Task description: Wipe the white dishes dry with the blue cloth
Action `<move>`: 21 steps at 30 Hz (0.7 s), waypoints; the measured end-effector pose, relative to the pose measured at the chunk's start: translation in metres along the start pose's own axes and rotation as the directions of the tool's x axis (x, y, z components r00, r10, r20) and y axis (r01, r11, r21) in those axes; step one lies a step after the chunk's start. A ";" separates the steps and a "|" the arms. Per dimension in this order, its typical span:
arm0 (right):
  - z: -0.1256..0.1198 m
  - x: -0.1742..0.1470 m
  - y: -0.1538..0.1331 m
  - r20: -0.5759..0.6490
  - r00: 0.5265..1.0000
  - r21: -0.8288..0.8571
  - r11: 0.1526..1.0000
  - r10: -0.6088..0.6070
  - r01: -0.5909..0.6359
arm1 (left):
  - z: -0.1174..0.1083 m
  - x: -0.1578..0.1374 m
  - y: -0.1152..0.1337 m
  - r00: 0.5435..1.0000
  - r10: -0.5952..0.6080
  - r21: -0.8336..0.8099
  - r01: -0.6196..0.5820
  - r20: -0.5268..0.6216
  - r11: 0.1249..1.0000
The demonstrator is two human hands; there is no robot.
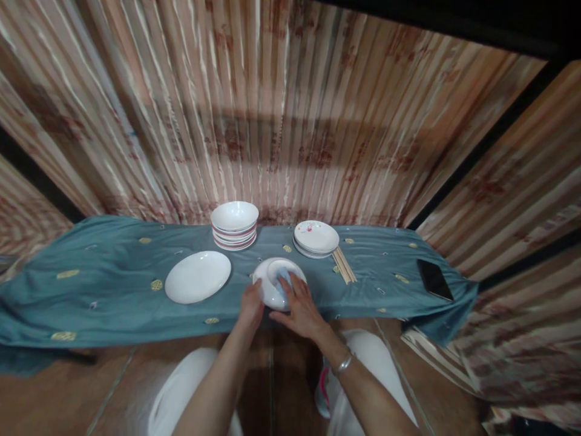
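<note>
A white bowl (265,293) is at the table's front edge, apparently bottom up with its round foot showing. My left hand (251,304) grips its left rim, the thumb along the side. Across its upper right, my right hand (299,306) presses a light blue cloth (284,274) against the foot, fingers bent over the cloth. The cloth is partly hidden under those fingers. To the left lies a large white oval plate (198,277), apart from both hands.
Behind the bowl stand a stack of white bowls with red bands (235,218) and a stack of flower-patterned plates (316,237). Wooden chopsticks (345,266) lie beside the plates. A black phone (434,279) rests at the right end of the green tablecloth (122,303).
</note>
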State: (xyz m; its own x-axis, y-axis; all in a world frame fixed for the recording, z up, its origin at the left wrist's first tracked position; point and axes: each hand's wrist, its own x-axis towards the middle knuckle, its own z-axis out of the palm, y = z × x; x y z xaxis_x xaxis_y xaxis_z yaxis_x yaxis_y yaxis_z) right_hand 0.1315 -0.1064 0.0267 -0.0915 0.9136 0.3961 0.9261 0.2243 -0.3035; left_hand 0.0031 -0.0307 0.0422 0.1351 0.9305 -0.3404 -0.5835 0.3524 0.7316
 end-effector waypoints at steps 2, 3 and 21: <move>-0.005 0.000 -0.002 0.002 1.000 -0.024 0.999 0.022 -0.022 | 0.003 -0.002 0.004 0.999 -0.023 0.007 0.023 0.023 1.000; -0.007 0.000 -0.002 -0.007 0.999 -0.039 0.999 0.037 -0.037 | 0.005 -0.004 0.006 0.999 -0.032 0.002 0.032 0.036 0.999; -0.025 0.012 0.015 -0.269 0.947 0.044 0.985 0.173 -0.168 | 0.052 -0.028 0.014 0.969 0.019 -0.022 -0.015 0.247 1.000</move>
State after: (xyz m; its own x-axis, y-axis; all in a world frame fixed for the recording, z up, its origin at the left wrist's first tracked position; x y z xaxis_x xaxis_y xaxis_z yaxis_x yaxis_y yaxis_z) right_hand 0.1528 -0.1004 0.0484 0.1726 0.8130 0.5561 0.9114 0.0824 -0.4032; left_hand 0.0328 -0.0461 0.0930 0.3174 0.9330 -0.1696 -0.6028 0.3366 0.7235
